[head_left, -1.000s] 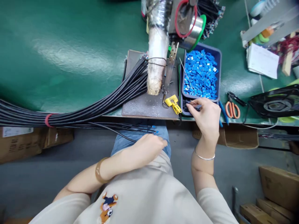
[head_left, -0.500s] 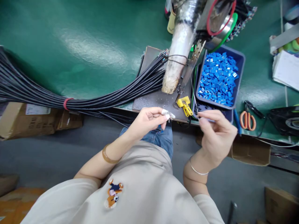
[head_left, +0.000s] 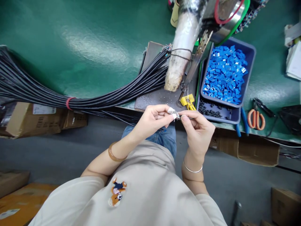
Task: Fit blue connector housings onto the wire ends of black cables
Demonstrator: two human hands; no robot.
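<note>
My left hand point(head_left: 156, 121), white tape wrapped on its fingertips, pinches something small that I cannot make out. Thumb and forefinger of my right hand point(head_left: 198, 128) are pressed together right beside it, their tips almost touching the taped fingers. Whatever lies between the right fingertips is too small to name. Just beyond the hands, a yellow tool point(head_left: 188, 101) lies at the edge of a dark board point(head_left: 152, 99). A white-grey tapered tube point(head_left: 178, 59) hangs above that board, with a narrow metal piece point(head_left: 196, 62) alongside.
A thick bundle of black cables point(head_left: 113, 102) crosses from the left, bound by a red tie point(head_left: 68, 103). At right stand a bin of blue connectors point(head_left: 225, 75) and a tray of small black parts point(head_left: 211, 110). Orange-handled scissors point(head_left: 256, 119) and blue-handled pliers point(head_left: 244, 121) lie beyond.
My right hand has moved left and in, from beside the tray to my left fingertips. The thin strand seen at its fingers earlier is no longer plain. The left hand keeps its pinch.
</note>
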